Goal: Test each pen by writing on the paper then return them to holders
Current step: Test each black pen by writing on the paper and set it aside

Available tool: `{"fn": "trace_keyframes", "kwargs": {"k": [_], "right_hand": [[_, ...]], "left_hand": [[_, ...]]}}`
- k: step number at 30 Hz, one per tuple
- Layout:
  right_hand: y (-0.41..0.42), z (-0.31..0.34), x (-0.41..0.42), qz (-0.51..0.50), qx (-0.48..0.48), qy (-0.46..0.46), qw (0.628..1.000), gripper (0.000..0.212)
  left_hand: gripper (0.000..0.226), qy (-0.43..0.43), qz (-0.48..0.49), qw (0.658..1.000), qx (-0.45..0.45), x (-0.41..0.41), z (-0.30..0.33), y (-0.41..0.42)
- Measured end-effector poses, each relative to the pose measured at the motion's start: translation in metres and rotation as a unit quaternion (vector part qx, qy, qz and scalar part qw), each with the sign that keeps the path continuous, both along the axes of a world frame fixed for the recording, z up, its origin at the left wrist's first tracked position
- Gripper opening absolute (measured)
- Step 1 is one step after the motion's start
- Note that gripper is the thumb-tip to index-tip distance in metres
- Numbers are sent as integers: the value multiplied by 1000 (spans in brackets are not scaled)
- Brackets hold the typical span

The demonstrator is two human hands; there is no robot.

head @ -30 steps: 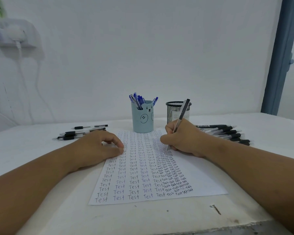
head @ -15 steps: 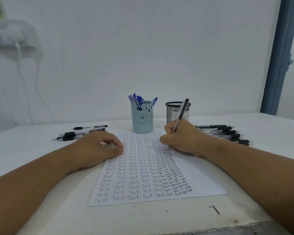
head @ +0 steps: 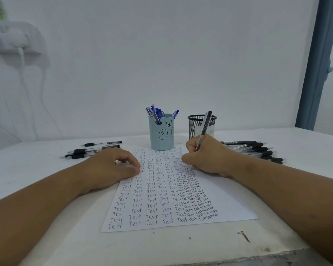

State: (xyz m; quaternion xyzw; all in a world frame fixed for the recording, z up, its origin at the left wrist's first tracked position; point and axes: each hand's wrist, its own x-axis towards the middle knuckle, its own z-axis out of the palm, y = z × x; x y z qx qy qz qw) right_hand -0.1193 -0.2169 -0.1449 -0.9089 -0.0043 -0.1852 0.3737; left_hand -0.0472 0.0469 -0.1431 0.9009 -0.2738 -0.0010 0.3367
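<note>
A white paper (head: pixel 227 204) covered in rows of the word "Test" lies in the middle of the table. My right hand (head: pixel 208 156) grips a black pen (head: pixel 205 127) with its tip on the paper's upper right part. My left hand (head: pixel 112 166) rests on the paper's left edge, fingers loosely curled and holding nothing. Behind the paper stand a light blue bear holder (head: pixel 161 133) with several blue pens and a black mesh holder (head: pixel 195 125). Loose black pens lie at the left (head: pixel 88 150) and at the right (head: pixel 258 150).
The white table (head: pixel 46 217) ends at a worn front edge near me. A white wall stands close behind the holders. White cables (head: pixel 23 89) hang down the wall from a white fixture at the far left. A blue-grey door frame (head: pixel 315 73) rises at the right.
My right hand has barely shifted while the pen's tip stays on the paper. My left hand has stayed in place.
</note>
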Motion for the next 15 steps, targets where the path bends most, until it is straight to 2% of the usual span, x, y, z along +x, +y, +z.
{"fn": "trace_keyframes", "kwargs": {"k": [15], "right_hand": [[1,0,-2,5,-6,-7,1000,46]], "left_hand": [[6,-6,-5,1000,0,1,0,0]]}}
